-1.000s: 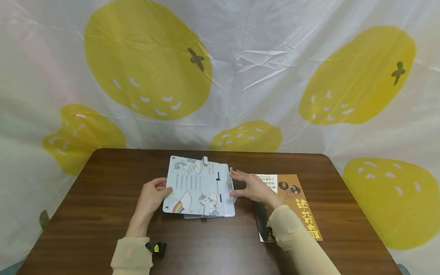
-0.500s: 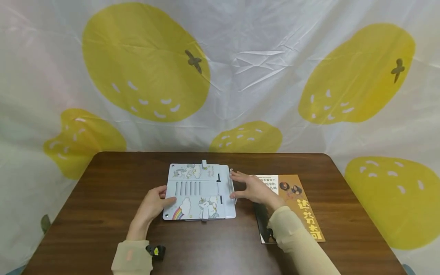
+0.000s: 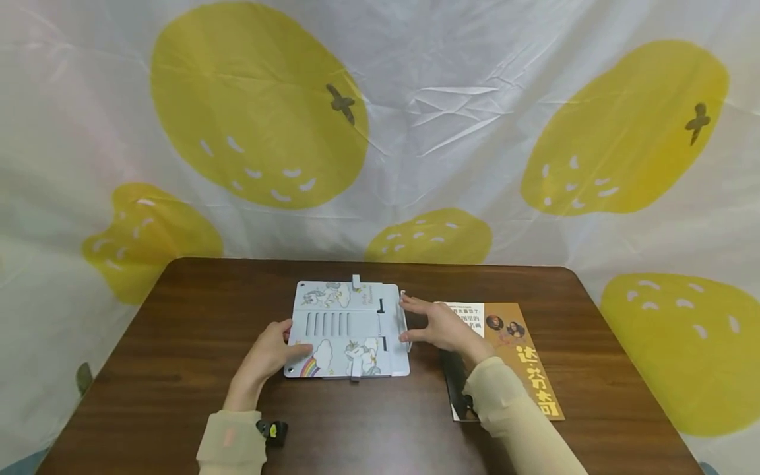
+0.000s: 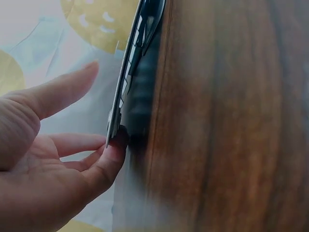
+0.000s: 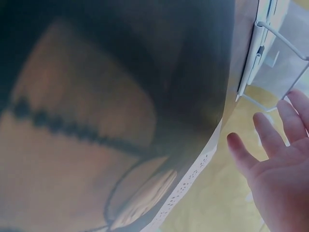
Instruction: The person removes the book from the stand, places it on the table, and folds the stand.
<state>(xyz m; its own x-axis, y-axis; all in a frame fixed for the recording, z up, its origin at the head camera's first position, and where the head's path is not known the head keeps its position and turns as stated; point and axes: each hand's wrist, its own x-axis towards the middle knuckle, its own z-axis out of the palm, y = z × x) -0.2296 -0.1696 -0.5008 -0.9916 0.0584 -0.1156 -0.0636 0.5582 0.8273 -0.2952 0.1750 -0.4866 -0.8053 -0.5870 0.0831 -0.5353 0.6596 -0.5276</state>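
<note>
A white book stand (image 3: 332,330) with unicorn and rainbow prints lies flat on the table, its slotted panel facing up. At its left edge is my left hand (image 3: 270,349). In the left wrist view, the left hand's fingertips (image 4: 113,152) reach under the panel edge (image 4: 116,116), while the thumb stands raised off the panel. On the right side, my right hand (image 3: 442,326) has its spread fingertips at the stand's thin wire bracket (image 3: 405,320). Seen from the right wrist, the fingers are apart and relaxed, right by the wire (image 5: 285,38).
A picture book (image 3: 522,356) with a brown and black cover lies to the right, partly under my right forearm. The brown wooden table (image 3: 178,369) ends at a fruit-print curtain (image 3: 439,152) behind. A small black device (image 3: 274,432) is worn at my left cuff.
The stand's panel, tilted up on its left a second ago, has come down flat with my left hand. My right hand has stayed at the wire bracket.
</note>
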